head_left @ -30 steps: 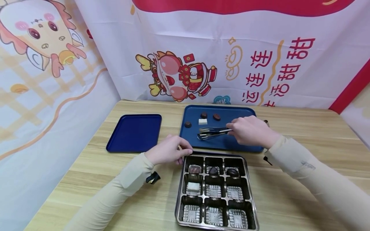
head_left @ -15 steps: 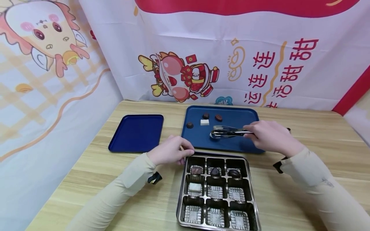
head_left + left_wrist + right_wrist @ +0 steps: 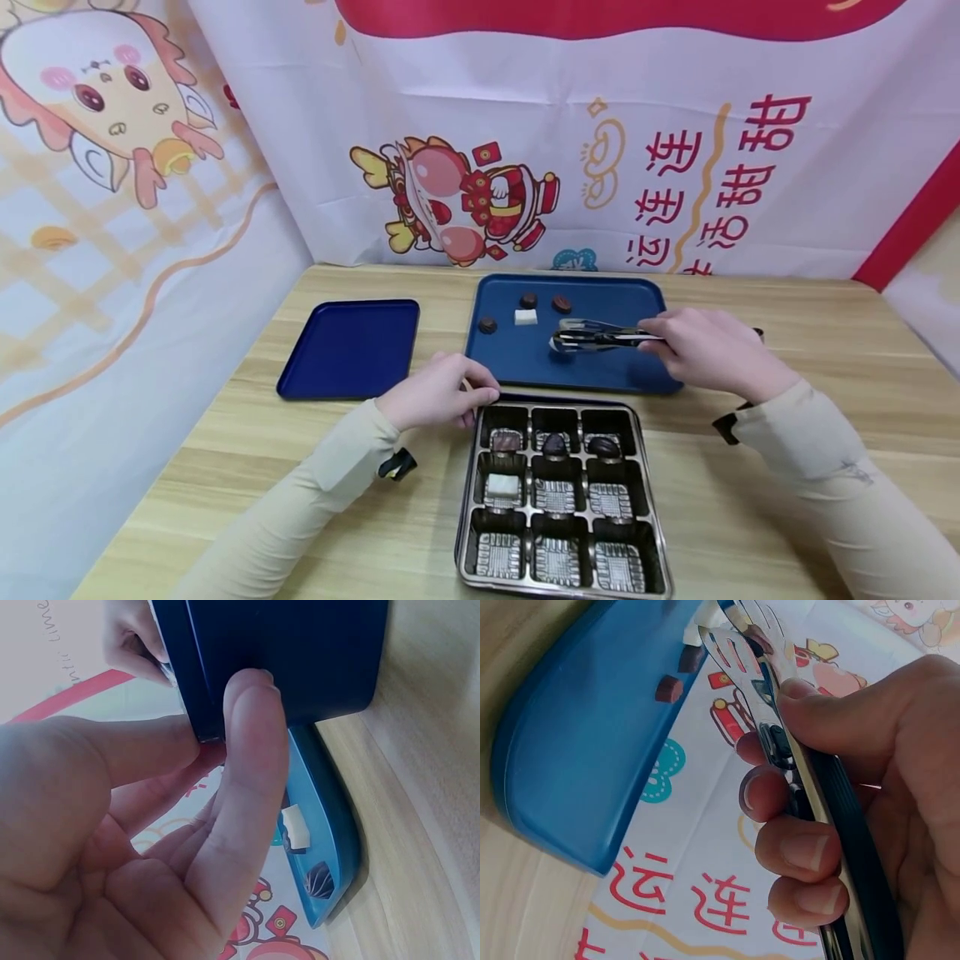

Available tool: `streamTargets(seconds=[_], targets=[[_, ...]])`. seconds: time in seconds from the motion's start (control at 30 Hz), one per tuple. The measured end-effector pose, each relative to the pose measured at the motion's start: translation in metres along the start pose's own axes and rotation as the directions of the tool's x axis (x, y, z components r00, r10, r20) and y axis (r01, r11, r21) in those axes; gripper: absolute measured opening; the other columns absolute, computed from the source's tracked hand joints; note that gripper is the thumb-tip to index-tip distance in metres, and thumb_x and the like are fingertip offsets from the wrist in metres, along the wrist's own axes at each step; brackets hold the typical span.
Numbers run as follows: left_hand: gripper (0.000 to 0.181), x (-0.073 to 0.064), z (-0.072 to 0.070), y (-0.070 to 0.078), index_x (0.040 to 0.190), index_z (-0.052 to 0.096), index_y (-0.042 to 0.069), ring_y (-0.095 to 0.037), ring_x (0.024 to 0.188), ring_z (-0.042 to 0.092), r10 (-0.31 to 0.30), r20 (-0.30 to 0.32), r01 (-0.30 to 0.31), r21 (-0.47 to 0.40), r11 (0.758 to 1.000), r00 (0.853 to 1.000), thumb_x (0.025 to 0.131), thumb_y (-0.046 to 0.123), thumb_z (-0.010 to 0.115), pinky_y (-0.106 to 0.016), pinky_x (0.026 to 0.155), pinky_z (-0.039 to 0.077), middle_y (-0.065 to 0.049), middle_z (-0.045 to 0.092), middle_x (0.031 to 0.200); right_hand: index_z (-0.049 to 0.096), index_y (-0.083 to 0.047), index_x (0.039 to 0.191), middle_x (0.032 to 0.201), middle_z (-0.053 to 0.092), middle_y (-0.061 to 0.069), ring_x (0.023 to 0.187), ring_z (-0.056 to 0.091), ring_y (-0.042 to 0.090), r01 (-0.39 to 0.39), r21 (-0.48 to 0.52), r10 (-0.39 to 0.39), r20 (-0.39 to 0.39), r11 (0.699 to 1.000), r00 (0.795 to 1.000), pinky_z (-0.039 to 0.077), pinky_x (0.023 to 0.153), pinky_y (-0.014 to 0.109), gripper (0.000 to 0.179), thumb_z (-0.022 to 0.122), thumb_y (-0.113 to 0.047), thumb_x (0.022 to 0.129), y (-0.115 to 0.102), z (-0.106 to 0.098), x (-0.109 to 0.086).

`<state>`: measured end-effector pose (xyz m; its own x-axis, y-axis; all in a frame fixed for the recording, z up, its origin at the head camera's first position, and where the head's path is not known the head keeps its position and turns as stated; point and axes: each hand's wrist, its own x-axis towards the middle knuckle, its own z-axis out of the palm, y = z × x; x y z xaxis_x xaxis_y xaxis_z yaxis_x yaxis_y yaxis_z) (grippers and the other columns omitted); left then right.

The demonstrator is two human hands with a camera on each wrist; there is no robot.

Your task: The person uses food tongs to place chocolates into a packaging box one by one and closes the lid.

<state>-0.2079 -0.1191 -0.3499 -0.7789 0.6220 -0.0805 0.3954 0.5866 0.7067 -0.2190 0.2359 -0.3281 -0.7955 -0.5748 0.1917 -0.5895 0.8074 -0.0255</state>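
My right hand (image 3: pixel 705 350) grips a pair of metal tongs (image 3: pixel 600 335), holding them over the blue tray (image 3: pixel 637 292). Whether anything sits between the tong tips is hard to tell. Left of the tips, on that tray, lie a white square chocolate (image 3: pixel 526 317) and 3 dark chocolates (image 3: pixel 487 325). At the near tray's far left corner, my left hand (image 3: pixel 442 390) pinches the rim of a dark blue box (image 3: pixel 300 660) between thumb and finger. Inside it is a bronze compartment insert (image 3: pixel 558 517). Its far row holds 3 dark chocolates (image 3: pixel 555 445); the middle-left compartment holds a white square chocolate (image 3: pixel 502 485).
A smaller dark blue tray (image 3: pixel 352 346) lies on the wooden table (image 3: pixel 420 542) at the left. Printed cloth (image 3: pixel 480 100) hangs along the table's back edge, and another covers the left side. The box stands directly in front of the larger blue tray.
My right hand has moved right with the tongs, whose arms look closer together. The left hand keeps its hold at the box corner. The chocolates stay where they were.
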Motion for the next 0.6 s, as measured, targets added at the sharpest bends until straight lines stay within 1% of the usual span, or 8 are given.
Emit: streamTargets(seconds=[0.03, 0.13, 0.2, 0.27, 0.37, 0.47, 0.6], targets=[[0.015, 0.0, 0.0, 0.001, 0.105, 0.075, 0.005, -0.017, 0.054, 0.065, -0.003, -0.001, 0.003, -0.002, 1.0, 1.0, 0.098, 0.012, 0.064, -0.029, 0.051, 0.054, -0.002, 0.071, 0.083, 0.069, -0.01, 0.089, 0.062, 0.049, -0.007, 0.045, 0.039, 0.007, -0.001, -0.005, 0.001, -0.003, 1.0, 1.0, 0.03, 0.041, 0.029, 0.008, 0.07, -0.017, 0.093, 0.0, -0.002, -0.001], [0.014, -0.001, 0.0, 0.001, 0.105, 0.075, 0.006, -0.017, 0.054, 0.065, -0.006, -0.001, 0.006, 0.002, 1.0, 1.0, 0.098, 0.012, 0.064, -0.029, 0.052, 0.053, -0.003, 0.071, 0.084, 0.071, -0.008, 0.093, 0.064, 0.051, -0.006, 0.046, 0.04, 0.007, -0.012, -0.022, 0.012, -0.01, 1.0, 1.0, 0.031, 0.041, 0.029, 0.009, 0.069, -0.018, 0.093, 0.002, -0.007, -0.005], [0.014, -0.001, 0.0, 0.001, 0.105, 0.075, 0.006, -0.017, 0.054, 0.065, -0.005, -0.002, 0.005, 0.008, 1.0, 1.0, 0.098, 0.012, 0.064, -0.029, 0.052, 0.053, -0.003, 0.071, 0.084, 0.072, -0.006, 0.099, 0.071, 0.059, -0.003, 0.047, 0.041, 0.007, -0.023, -0.028, 0.023, -0.009, 0.999, 1.0, 0.032, 0.041, 0.03, 0.014, 0.069, -0.018, 0.093, 0.002, -0.01, -0.007], [0.014, -0.001, 0.001, 0.0, 0.104, 0.075, 0.007, -0.017, 0.054, 0.065, -0.003, -0.002, 0.003, 0.012, 1.0, 1.0, 0.098, 0.012, 0.064, -0.029, 0.052, 0.053, -0.002, 0.071, 0.085, 0.072, -0.003, 0.109, 0.08, 0.066, 0.002, 0.047, 0.042, 0.006, -0.032, -0.027, 0.032, -0.009, 0.999, 0.999, 0.032, 0.04, 0.03, 0.023, 0.069, -0.019, 0.093, 0.002, -0.012, -0.009], [0.014, -0.001, 0.001, -0.001, 0.104, 0.075, 0.007, -0.017, 0.054, 0.064, -0.001, -0.005, 0.001, 0.014, 1.0, 1.0, 0.098, 0.012, 0.064, -0.029, 0.051, 0.053, -0.002, 0.07, 0.083, 0.07, 0.001, 0.116, 0.092, 0.07, 0.007, 0.047, 0.043, 0.006, -0.032, -0.021, 0.032, -0.014, 0.999, 0.999, 0.032, 0.039, 0.03, 0.03, 0.068, -0.019, 0.093, 0.001, -0.016, -0.01], [0.014, -0.001, 0.001, -0.001, 0.104, 0.075, 0.006, -0.017, 0.054, 0.065, 0.0, -0.009, 0.0, 0.015, 1.0, 1.0, 0.098, 0.012, 0.064, -0.029, 0.051, 0.053, -0.002, 0.07, 0.083, 0.071, 0.001, 0.115, 0.091, 0.07, 0.006, 0.051, 0.047, 0.006, -0.016, -0.026, 0.015, -0.035, 1.0, 0.999, 0.034, 0.041, 0.03, 0.03, 0.069, -0.019, 0.092, -0.001, -0.021, -0.011], [0.014, -0.001, 0.001, 0.0, 0.104, 0.075, 0.006, -0.017, 0.054, 0.065, 0.006, -0.012, -0.006, 0.02, 1.0, 1.0, 0.098, 0.012, 0.064, -0.029, 0.051, 0.053, -0.001, 0.07, 0.082, 0.072, 0.0, 0.112, 0.082, 0.067, 0.002, 0.056, 0.054, 0.01, 0.015, -0.048, -0.019, -0.082, 0.999, 0.996, 0.042, 0.045, 0.034, 0.028, 0.07, -0.02, 0.091, -0.001, -0.029, -0.015]])
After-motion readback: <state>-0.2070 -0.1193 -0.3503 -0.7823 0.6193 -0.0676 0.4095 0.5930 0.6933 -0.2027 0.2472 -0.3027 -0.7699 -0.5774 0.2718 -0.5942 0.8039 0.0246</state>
